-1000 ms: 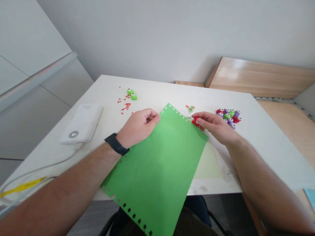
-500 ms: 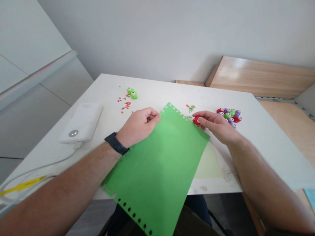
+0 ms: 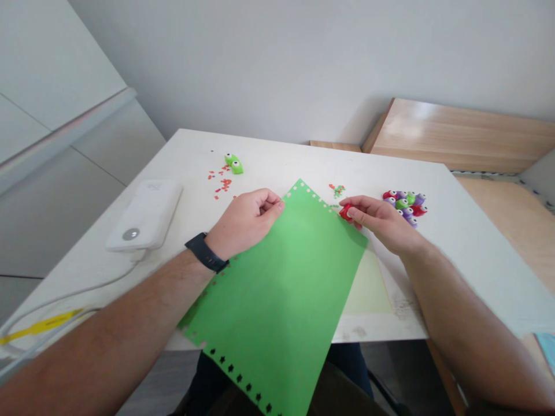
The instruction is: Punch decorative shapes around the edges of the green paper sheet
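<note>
A green paper sheet (image 3: 273,294) lies tilted across the table's front edge, with small punched holes along its top edges and black star-shaped holes along its lower edge. My left hand (image 3: 245,224) pinches the sheet's upper left edge. My right hand (image 3: 377,222) grips a small red craft punch (image 3: 346,212) on the sheet's upper right edge. Most of the punch is hidden by my fingers. A green craft punch with stick-on eyes (image 3: 234,164) stands beyond my left hand, beside scattered red paper bits (image 3: 223,184).
Several colourful craft punches (image 3: 404,203) are bunched beyond my right hand. A white power bank (image 3: 145,215) with a cable lies at the left of the white table (image 3: 277,156). A pale green sheet (image 3: 368,286) lies partly under the green sheet.
The green sheet has turned slightly, its lower edge shifting left, while both hands keep their hold. The view has shifted slightly too.
</note>
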A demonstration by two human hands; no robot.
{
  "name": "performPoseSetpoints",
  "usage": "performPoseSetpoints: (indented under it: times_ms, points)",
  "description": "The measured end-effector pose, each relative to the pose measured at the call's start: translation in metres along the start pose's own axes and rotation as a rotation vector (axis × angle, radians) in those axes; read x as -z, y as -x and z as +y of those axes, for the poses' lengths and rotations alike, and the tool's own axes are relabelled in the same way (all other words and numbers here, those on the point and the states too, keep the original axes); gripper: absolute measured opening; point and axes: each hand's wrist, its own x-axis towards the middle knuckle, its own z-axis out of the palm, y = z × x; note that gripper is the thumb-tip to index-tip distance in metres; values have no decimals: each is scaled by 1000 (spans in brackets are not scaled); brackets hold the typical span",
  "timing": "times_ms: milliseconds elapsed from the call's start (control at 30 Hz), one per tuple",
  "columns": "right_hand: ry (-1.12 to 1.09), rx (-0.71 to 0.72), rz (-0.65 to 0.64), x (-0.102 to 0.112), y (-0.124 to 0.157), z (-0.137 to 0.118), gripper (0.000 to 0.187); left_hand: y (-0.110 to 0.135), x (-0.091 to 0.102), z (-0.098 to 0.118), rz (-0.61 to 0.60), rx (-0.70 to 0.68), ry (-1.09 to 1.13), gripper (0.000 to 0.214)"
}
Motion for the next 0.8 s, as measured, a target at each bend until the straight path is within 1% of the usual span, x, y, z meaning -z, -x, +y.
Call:
performPoseSetpoints:
  times_ms: [533,667,800]
  points:
    - [34,1,-6,-1,1,-4,40,0,0,0,-10,0,10,33]
    - [40,-4,24,0,1,-4,43,0,0,0,-4,-1,4,35]
    - [55,-4,16,0,1,-3,46,0,0,1,-6,3,9,34]
